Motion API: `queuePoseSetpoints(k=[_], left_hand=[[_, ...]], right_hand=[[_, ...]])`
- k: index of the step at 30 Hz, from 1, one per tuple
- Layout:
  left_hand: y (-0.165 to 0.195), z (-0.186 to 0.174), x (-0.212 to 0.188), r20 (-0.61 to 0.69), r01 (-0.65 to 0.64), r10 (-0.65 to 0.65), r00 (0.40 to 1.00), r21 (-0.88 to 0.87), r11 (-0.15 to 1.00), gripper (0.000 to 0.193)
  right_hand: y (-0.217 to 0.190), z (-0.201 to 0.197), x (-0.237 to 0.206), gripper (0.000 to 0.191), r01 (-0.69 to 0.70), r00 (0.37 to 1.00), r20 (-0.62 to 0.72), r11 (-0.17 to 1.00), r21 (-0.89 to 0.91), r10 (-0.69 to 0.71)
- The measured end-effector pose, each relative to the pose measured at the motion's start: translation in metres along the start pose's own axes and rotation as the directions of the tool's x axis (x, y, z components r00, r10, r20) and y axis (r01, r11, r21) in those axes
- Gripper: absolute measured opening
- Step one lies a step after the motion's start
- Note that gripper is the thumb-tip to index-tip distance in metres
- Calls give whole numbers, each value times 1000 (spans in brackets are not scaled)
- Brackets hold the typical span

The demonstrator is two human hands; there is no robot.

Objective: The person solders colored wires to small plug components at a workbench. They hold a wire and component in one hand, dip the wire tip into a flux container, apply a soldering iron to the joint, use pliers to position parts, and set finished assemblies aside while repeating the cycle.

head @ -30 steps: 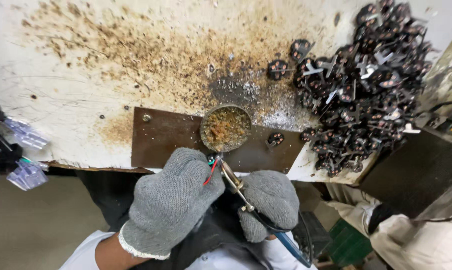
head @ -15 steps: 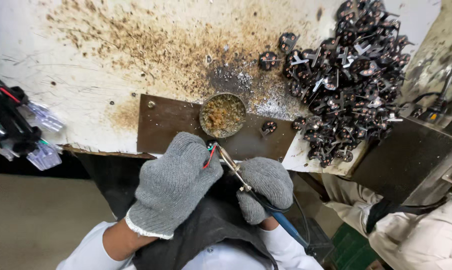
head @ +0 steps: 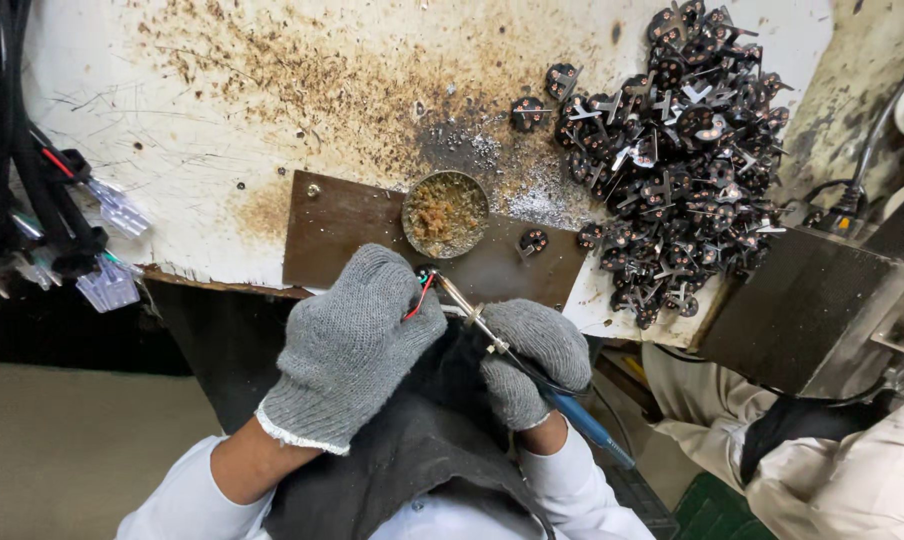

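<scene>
Stained and scorched, the white surface (head: 222,130) fills the upper half of the frame, freckled with brown spatter and grey metal crumbs. At upper right we see a big heap of small black parts (head: 682,160) with copper spots, and a few strays lie just beside it toward the middle. Along the left edge hang black cables (head: 12,150) with clear plastic connectors. A brown plate (head: 352,225) lies at the near edge of the surface, and on it sits a round tin (head: 446,213) of amber paste.

Below the plate, at centre frame, we work with both hands in grey knit gloves. Our left hand (head: 347,345) is clenched round a small piece with a thin red wire (head: 419,297) showing at the fingertips; the piece itself is mostly hidden. Our right hand (head: 534,360) grasps a blue-handled soldering iron (head: 512,365), its tip meeting the wire just in front of the plate's edge. Someone else's pale sleeve (head: 852,480) shows at lower right.

Our judgement on risk: the hot tip sits very close to the left glove, so a small slip could scorch the knit or the finger beneath, and the work is held in mid-air over our lap, so a molten drop could fall on cloth
</scene>
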State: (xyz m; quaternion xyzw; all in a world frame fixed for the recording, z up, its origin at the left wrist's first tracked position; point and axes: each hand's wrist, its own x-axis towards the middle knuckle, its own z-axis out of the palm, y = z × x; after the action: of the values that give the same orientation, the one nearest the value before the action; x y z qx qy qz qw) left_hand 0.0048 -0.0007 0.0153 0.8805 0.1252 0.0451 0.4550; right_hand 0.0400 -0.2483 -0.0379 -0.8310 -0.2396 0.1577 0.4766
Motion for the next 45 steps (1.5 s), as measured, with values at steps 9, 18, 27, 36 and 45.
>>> queuePoseSetpoints(k=[9,18,27,36,45], left_hand=[[9,-1,-6,-27,-11,12,1000,15,1000,22],[19,-5,-8,-43,-9,8,999,-14,1000,22],[27,-7,-6,-66,-25,25,998,4,1000,23],[53,7,-10,-40,27,-22,999,120,992,27],[66,44,-14,-46,-9,18,999,175,985,20]], right_hand=[[-27,-1,17,33,81,987,-159,910,408,-17],[-75,-16,61,18,246,670,-725,969,14,-160],[-73,-10,63,28,146,880,-420,717,682,220],[-141,-79,174,31,-123,992,87,544,830,91],[-51,-50,194,31,-200,851,473,973,-115,230]])
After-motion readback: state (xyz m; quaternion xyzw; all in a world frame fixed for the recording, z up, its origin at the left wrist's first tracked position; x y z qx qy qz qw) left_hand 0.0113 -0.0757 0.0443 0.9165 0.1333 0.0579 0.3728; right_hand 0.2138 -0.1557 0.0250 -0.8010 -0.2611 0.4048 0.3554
